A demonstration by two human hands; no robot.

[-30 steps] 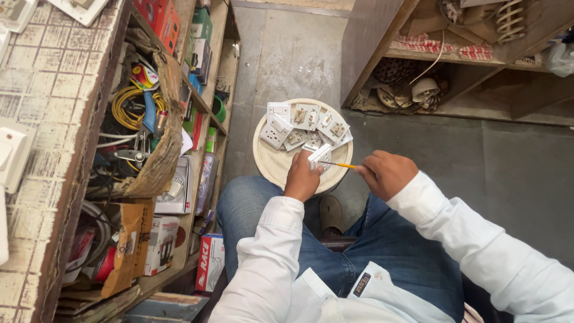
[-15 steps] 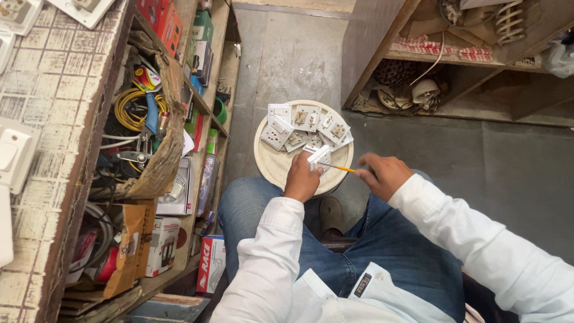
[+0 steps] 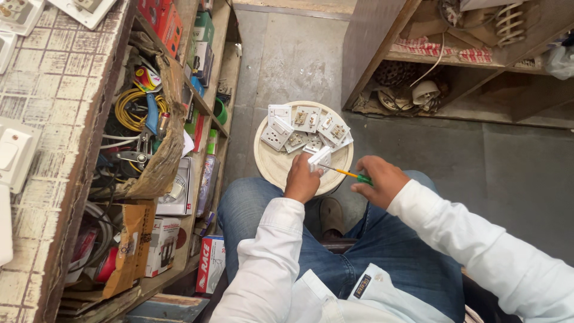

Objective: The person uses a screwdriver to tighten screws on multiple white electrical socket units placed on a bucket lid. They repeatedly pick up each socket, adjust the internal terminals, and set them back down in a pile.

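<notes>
Small white switch plate (image 3: 318, 159), held up tilted over the near edge of a round cream tray (image 3: 275, 170). Slim screwdriver (image 3: 347, 174) with yellow shaft and green handle, lying almost level, tip touching the plate. More white switches (image 3: 306, 127) heaped at the tray's far side.

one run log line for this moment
left hand: holds white switch part | right hand: holds screwdriver, tip at part | round tray: switch plates

I see long white shirt sleeves running down to both wrists, left hand (image 3: 303, 182) and right hand (image 3: 378, 181) bare. Blue denim jeans cover my legs. A small dark label sits on the shirt front, and a dark shoe shows below.
</notes>
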